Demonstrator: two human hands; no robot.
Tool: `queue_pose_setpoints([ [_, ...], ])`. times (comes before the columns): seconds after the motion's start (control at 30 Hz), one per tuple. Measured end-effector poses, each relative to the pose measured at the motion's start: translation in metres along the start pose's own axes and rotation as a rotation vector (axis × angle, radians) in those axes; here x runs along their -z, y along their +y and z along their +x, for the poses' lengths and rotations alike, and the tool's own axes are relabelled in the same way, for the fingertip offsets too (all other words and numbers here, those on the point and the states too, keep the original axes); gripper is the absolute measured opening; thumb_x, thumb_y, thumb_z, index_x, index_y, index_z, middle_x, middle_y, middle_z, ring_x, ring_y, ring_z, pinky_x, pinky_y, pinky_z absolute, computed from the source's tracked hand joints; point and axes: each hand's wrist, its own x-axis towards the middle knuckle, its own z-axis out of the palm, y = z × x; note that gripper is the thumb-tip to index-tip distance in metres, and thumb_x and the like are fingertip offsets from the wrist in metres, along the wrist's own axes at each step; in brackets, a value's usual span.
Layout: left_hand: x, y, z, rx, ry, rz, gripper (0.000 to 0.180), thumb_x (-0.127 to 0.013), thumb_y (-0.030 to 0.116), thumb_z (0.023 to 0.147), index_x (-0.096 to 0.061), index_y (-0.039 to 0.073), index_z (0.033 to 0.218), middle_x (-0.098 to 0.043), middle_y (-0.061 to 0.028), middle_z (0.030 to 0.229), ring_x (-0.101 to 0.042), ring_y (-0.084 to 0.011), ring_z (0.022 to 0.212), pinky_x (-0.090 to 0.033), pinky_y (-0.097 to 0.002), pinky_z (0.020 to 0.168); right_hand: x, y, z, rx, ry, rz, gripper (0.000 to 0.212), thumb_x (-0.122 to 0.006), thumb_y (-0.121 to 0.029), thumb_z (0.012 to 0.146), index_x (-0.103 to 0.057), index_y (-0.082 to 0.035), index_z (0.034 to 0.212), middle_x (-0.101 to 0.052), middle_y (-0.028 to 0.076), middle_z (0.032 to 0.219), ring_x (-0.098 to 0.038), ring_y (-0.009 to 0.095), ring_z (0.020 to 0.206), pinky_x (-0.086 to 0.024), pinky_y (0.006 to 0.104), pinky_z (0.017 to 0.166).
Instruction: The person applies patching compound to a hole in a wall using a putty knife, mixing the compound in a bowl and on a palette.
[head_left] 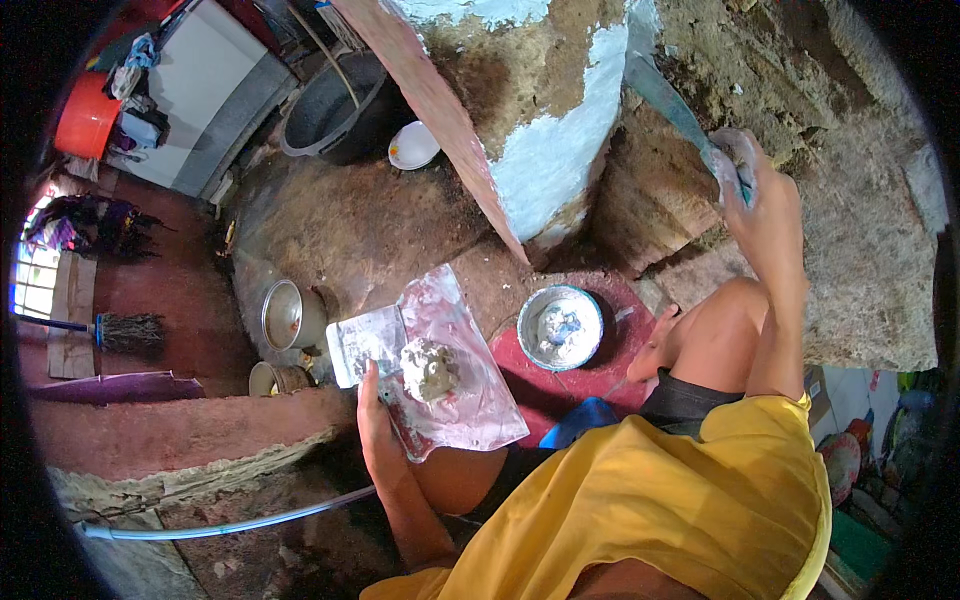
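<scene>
My left hand [373,412] grips the near left edge of a flat board [480,405] smeared with white, thumb on top. A lump of wet white putty [430,370] sits mid-board. A pale rectangular plate [366,340] lies at the board's left side, near that thumb. At the upper right, my right hand [757,195], whitened at the fingers, is closed around a long flat teal blade [668,105]. The blade's far end reaches the edge of a wall corner [560,140] partly coated white. Whether it touches is unclear.
Between my knees stands a blue-rimmed bowl [561,327] with white residue. Metal pots [293,313] stand left of the board. A black tub [340,110] and a white plate [413,146] are farther back. A pale hose [230,524] runs at lower left.
</scene>
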Motion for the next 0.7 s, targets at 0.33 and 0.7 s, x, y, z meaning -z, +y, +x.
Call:
queue_pose_setpoints([
  [0.33,0.014,-0.004,0.027,-0.09,-0.154,-0.038,0.043,-0.047,0.028,0.089,-0.046,-0.003,0.12,-0.055,-0.008,0.112,-0.055,-0.0159,0.097,-0.042,-0.0292,0.086,0.0,-0.014,-0.074,-0.211,-0.6,1.219,0.02,-0.052,-0.007,0.083,-0.051,-0.003,0.102,-0.055,0.005,0.078,-0.052,0.009,0.058,-0.045,0.0231,0.051],
  [0.7,0.023,-0.004,0.004,-0.124,-0.325,-0.237,0.036,-0.043,0.024,0.092,-0.048,-0.001,0.116,-0.058,-0.012,0.108,-0.06,-0.0196,0.092,-0.049,-0.0319,0.081,-0.115,-0.107,-0.113,0.111,-1.099,1.625,0.025,-0.05,-0.005,0.084,-0.052,-0.004,0.109,-0.058,0.003,0.09,-0.054,0.007,0.073,-0.045,0.0215,0.061],
])
